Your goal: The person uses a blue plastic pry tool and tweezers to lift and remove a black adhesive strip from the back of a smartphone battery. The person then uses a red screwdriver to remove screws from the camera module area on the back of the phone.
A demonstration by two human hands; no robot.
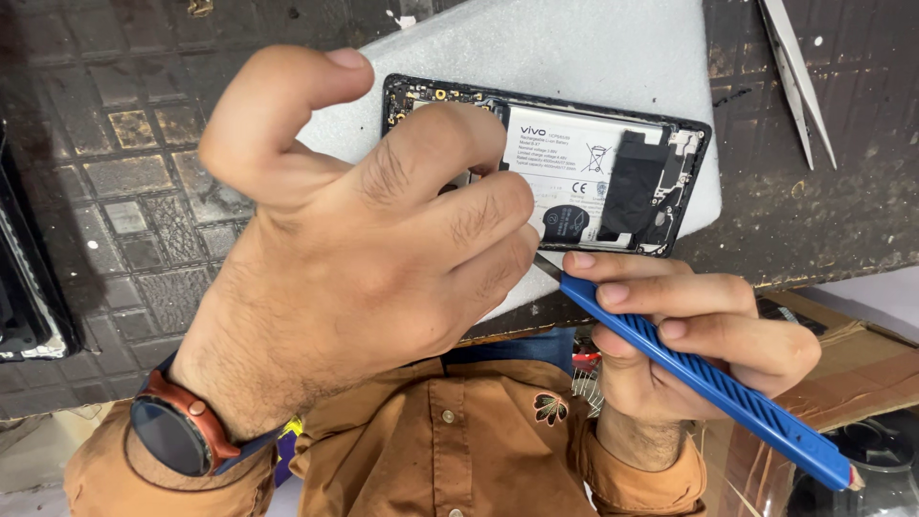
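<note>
An opened phone (613,177) with its back removed lies on a white foam pad (574,48); its white battery and black frame show. My left hand (364,249), a watch on its wrist, presses its fingers down on the phone's left half and hides it, with the thumb lifted clear. My right hand (689,335) grips a blue-handled tool (708,383). The tool's thin metal tip (548,268) points at the phone's near edge, just under my left fingertips.
The foam pad sits on a dark, worn mat with a square pattern (124,172). Metal tweezers (799,77) lie at the far right. A black device (24,287) is at the left edge. A cardboard box (852,364) stands below the table at the right.
</note>
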